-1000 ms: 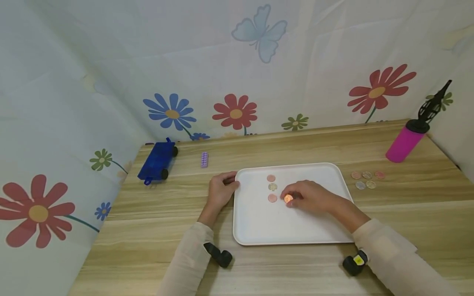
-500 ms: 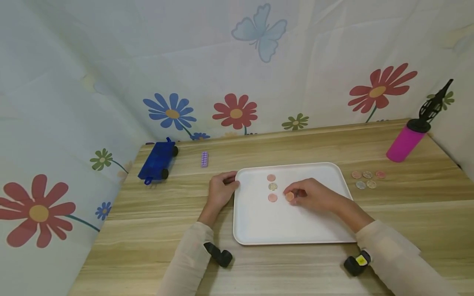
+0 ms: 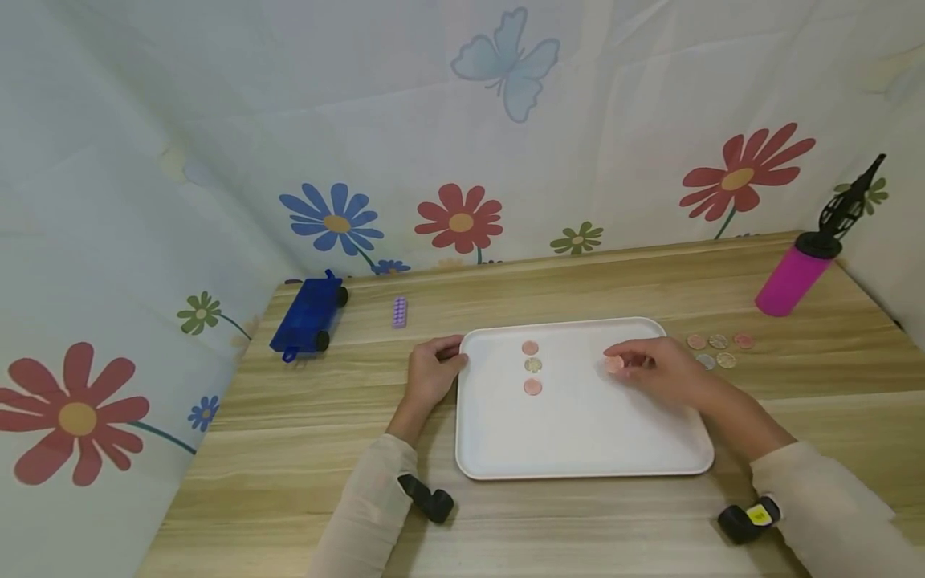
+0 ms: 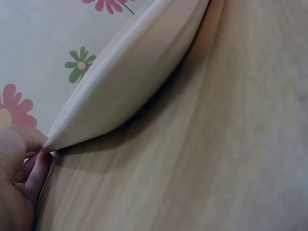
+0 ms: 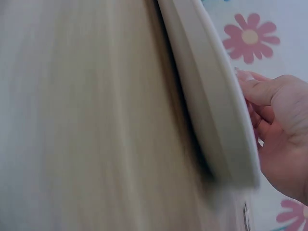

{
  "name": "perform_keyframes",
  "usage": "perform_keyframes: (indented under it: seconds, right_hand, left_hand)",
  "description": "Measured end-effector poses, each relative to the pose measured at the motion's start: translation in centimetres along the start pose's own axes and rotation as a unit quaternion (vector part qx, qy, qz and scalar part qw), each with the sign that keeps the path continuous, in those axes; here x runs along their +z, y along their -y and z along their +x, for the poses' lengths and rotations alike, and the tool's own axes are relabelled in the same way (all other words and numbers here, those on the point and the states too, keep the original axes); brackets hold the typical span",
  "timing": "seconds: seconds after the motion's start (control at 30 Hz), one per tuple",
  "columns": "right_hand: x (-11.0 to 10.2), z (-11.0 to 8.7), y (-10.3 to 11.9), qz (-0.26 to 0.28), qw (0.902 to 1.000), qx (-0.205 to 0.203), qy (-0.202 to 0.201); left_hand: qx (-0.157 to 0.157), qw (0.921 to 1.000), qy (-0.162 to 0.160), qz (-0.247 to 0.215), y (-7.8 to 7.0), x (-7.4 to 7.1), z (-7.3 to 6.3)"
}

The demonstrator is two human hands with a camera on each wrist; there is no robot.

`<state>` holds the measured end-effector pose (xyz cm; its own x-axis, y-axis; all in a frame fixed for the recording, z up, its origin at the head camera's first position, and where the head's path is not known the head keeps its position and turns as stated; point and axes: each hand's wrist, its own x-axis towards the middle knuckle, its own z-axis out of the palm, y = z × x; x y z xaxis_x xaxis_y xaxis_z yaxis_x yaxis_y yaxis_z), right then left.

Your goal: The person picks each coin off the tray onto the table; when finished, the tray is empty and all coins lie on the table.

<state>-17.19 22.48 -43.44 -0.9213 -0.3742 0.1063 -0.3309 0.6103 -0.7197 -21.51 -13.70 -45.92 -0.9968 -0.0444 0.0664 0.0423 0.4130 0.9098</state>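
A white tray lies on the wooden table. Its upper left corner is held by my left hand, whose thumb and fingers grip the rim in the left wrist view. My right hand pinches a copper coin between thumb and fingers, over the tray's right half. Left of it, a short column stands on the tray: a copper coin, a gold-toned coin and another copper coin. The right wrist view has the hand beyond the tray rim, the coin largely hidden.
Several loose coins lie right of the tray, one partly covered by the right hand. Behind them is a pink pump with a black nozzle. A blue toy cart and a purple toy brick sit at the back left.
My right hand has moved right and slightly back with the copper coin, away from the column of coins. The left hand stays at the tray's corner.
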Motion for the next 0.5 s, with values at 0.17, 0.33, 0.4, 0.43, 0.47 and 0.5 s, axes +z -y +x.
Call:
perform_keyframes:
  seconds: [0.17,0.33,0.4,0.43,0.47,0.5]
  right_hand:
    - [-2.4,-2.0,-2.1,-0.024,0.9975,0.012,-0.065]
    - [-4.9,-4.4,-4.3,-0.044,0.9935,0.04,-0.098]
    - [-5.8,-5.4,-5.3,-0.048,0.9916,0.054,-0.107]
    - [-6.2,-5.8,-5.9,-0.052,0.9905,0.063,-0.11]
    - [-6.6,-6.3,-6.4,-0.056,0.9894,0.073,-0.112]
    - [-7.0,-6.7,-6.9,-0.062,0.9882,0.079,-0.116]
  left_hand:
    - [0.003,1.0,-0.003,0.002,0.1,0.0,0.1]
    - [0.001,1.0,-0.003,0.003,0.1,0.0,0.1]
    - [0.001,1.0,-0.003,0.003,0.0,0.0,0.0]
    - [0.001,1.0,-0.003,0.003,0.0,0.0,0.0]
    - [0.0,1.0,-0.003,0.002,0.0,0.0,0.0]
    - [0.0,1.0,-0.003,0.002,0.0,0.1,0.0]
